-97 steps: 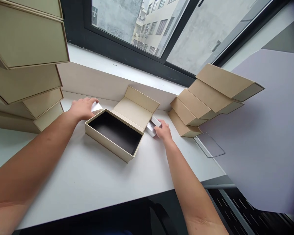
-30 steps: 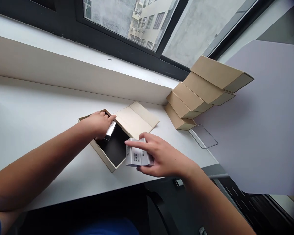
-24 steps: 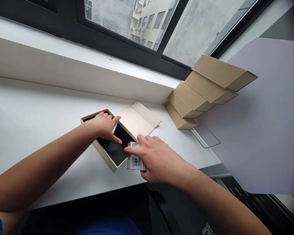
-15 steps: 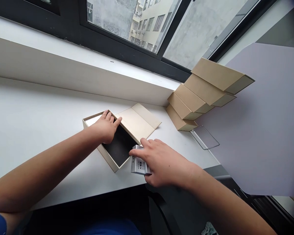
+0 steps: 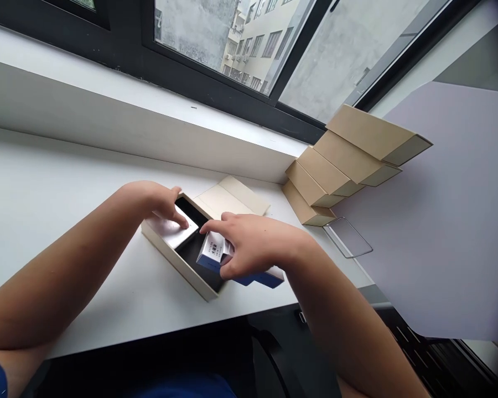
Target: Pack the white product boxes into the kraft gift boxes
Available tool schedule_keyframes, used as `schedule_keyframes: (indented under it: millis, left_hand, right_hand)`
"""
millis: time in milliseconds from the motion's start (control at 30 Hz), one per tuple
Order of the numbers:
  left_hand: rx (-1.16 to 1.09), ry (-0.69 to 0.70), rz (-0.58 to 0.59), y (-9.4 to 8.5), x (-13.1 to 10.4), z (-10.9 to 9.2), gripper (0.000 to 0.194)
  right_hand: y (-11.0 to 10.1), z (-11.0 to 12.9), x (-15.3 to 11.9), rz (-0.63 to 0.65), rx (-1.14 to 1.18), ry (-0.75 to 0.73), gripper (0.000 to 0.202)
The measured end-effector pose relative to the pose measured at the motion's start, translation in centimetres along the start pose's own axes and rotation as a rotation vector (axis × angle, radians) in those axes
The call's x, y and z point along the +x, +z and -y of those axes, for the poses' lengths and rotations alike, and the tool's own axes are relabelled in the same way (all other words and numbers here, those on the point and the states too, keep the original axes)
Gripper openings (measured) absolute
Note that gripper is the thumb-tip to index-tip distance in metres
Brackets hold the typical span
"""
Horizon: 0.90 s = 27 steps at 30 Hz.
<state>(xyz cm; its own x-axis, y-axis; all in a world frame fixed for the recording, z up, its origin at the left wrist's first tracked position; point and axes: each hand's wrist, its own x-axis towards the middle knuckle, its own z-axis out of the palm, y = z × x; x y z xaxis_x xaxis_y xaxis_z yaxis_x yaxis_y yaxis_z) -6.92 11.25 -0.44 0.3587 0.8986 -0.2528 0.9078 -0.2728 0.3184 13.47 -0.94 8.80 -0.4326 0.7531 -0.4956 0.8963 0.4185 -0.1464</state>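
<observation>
An open cream gift box (image 5: 181,268) with a dark inside lies on the white table, its flap lid (image 5: 240,194) folded back. A shiny silver carton (image 5: 178,233) sits in its left end. My left hand (image 5: 160,203) rests there, thumb on the silver surface and another finger by the box's far rim; the other fingers are hidden. Over the box's right part, my right hand (image 5: 253,243) grips a silver-and-blue tea carton (image 5: 211,251) with dark lettering. More blue and silver carton (image 5: 269,277) shows beneath this hand; whether it is a separate piece I cannot tell.
Several tan boxes (image 5: 357,152) are stacked in steps at the right, against the sill and a pale panel (image 5: 440,221). A thin wire frame (image 5: 352,237) stands beside them. Dark-framed windows (image 5: 232,44) run behind the white table (image 5: 45,221).
My right hand has brought the tea carton left, over the gift box. My left hand has shifted left, exposing the silver carton. The gift box has turned slightly and its near corner moved right.
</observation>
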Motion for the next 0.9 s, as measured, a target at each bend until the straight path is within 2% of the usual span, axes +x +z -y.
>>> schedule_keyframes:
  millis: [33,67,100,133,200,300,433,500,600,667,733,800,900]
  left_hand:
    - [0.041,-0.117,0.169,-0.4,-1.0,-1.1,0.094]
    - [0.056,-0.162,0.300,-0.7,-2.1,-2.3,0.084]
    - [0.068,-0.157,0.354,-1.1,-3.1,-3.5,0.075]
    - [0.092,-0.126,0.341,-1.3,-4.1,-4.6,0.070]
    - [0.171,-0.057,0.241,-1.5,-5.3,-6.3,0.069]
    - [0.216,-0.002,0.163,-0.9,-5.2,-7.2,0.088]
    - [0.174,0.012,0.278,0.4,-3.1,-6.2,0.112]
    - [0.176,0.014,0.298,0.8,-2.1,-5.4,0.119]
    - [0.171,0.056,0.257,1.1,-1.6,-4.7,0.123]
    - [0.166,0.113,0.188,0.8,-2.0,-4.9,0.119]
    - [0.154,0.239,0.066,0.4,-3.1,-5.7,0.109]
    - [0.097,0.427,-0.034,0.0,-4.4,-6.7,0.098]
    - [-0.037,0.701,-0.023,0.2,-6.0,-8.1,0.094]
  right_hand:
    - [0.2,-0.1,0.6,0.036,-0.012,-0.005,0.063]
    - [0.5,-0.3,1.0,0.065,-0.029,-0.009,0.063]
    - [1.0,-0.6,1.2,0.084,-0.042,-0.012,0.063]
    - [1.5,-1.1,1.3,0.091,-0.048,-0.013,0.065]
    - [2.6,-2.3,0.9,0.069,-0.040,-0.006,0.072]
    - [4.3,-4.1,-0.2,-0.009,-0.016,-0.001,0.088]
    - [5.9,-5.8,-0.9,-0.105,0.047,-0.023,0.104]
    - [6.5,-6.2,-0.8,-0.144,0.071,-0.042,0.105]
    - [7.1,-6.4,-0.6,-0.166,0.060,-0.067,0.099]
    - [7.2,-6.4,-0.9,-0.191,0.069,-0.089,0.092]
    - [7.3,-6.6,-1.5,-0.264,0.130,-0.123,0.087]
    - [7.2,-7.0,-2.3,-0.394,0.229,-0.186,0.080]
    - [7.2,-7.8,-2.9,-0.606,0.374,-0.322,0.061]
